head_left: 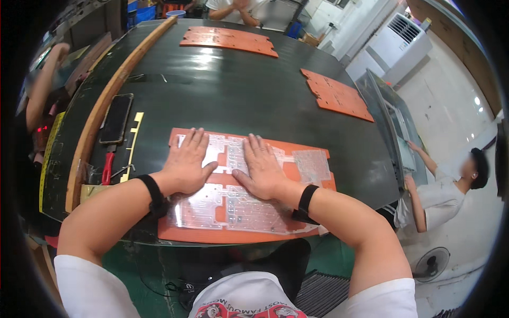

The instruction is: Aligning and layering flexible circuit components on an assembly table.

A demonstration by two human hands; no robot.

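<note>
Dark green and glossy, a broad table [238, 93] fills the room's middle, with a co-worker in a white shirt [436, 204] at the right and a floor fan [432, 263] below. Near its front edge lies an orange board [183, 235] bearing a clear patterned sheet [252, 214]. Both hands rest flat on that sheet, grasping nothing — the left hand [186, 161] with fingers extended, the right hand [262, 168] just beside it, likewise unclenched. Leftward, a phone [116, 119] and red-handled tool [107, 168] lie near a long wooden strip [108, 98]; two more orange boards [228, 40] sit farther back — well apart.
</note>
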